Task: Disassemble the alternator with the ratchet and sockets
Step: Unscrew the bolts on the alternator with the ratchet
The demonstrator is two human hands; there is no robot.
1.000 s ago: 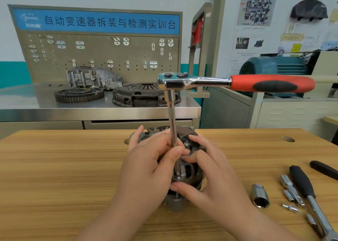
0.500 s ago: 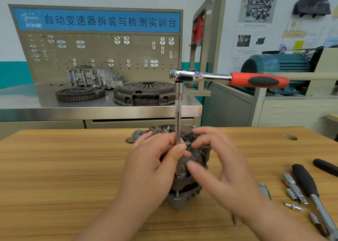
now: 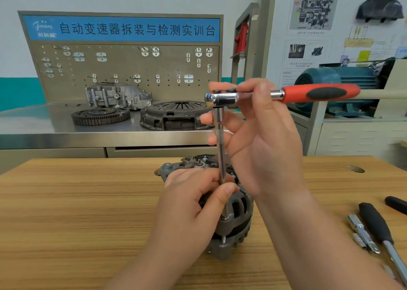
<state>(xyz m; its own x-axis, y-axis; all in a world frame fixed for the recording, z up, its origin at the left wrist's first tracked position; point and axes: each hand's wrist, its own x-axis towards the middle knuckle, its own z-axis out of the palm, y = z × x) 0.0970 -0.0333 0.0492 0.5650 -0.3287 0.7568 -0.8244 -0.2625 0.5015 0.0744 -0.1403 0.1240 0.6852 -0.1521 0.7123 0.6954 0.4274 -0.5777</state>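
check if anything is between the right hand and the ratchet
Nothing visible is. The right hand holds the ratchet at its metal neck, just behind the head. The left hand pinches the extension bar lower down, at the alternator.

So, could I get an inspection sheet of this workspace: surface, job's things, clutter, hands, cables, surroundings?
Surface: wooden table, light grain.
Job's things: alternator upright on the table; ratchet with a long extension reaching down to its housing.
Clutter: black-handled tool and small metal bits at the right edge.
Hands: left hand pinches the extension low down; right hand grips the ratchet near its head.
Cables: nothing seen.
Surroundings: steel bench with clutch cover and gear ring, pegboard behind, blue motor at right.
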